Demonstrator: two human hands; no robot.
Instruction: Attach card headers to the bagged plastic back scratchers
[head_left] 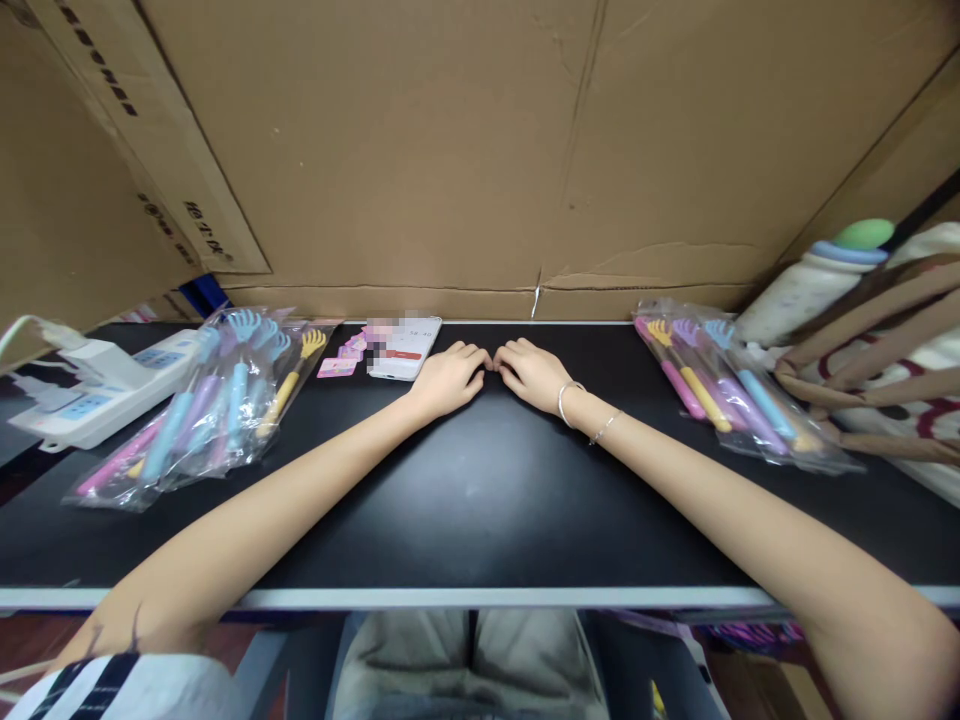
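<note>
My left hand [450, 380] rests palm down on the black tabletop, holding nothing, its fingers slightly bent and apart. Almost meeting it at the fingertips, my right hand [534, 373] lies the same way and holds nothing; a bangle and a thin bracelet circle its wrist. Just left of my left hand lies a phone [407, 350] with its screen lit, beside several small pink cards [337, 368]. Colourful claw-headed back scratchers in clear plastic bags lie on both sides: one bundle [236, 390] at the left, another bundle [724, 385] at the right.
A white power strip [112, 390] with plugs stands at the far left. At the right are a pale bottle [814, 285] with a green cap and a fabric bag [892, 350] with brown straps. Cardboard [450, 150] walls in the table's back; its front edge [480, 598] is light grey.
</note>
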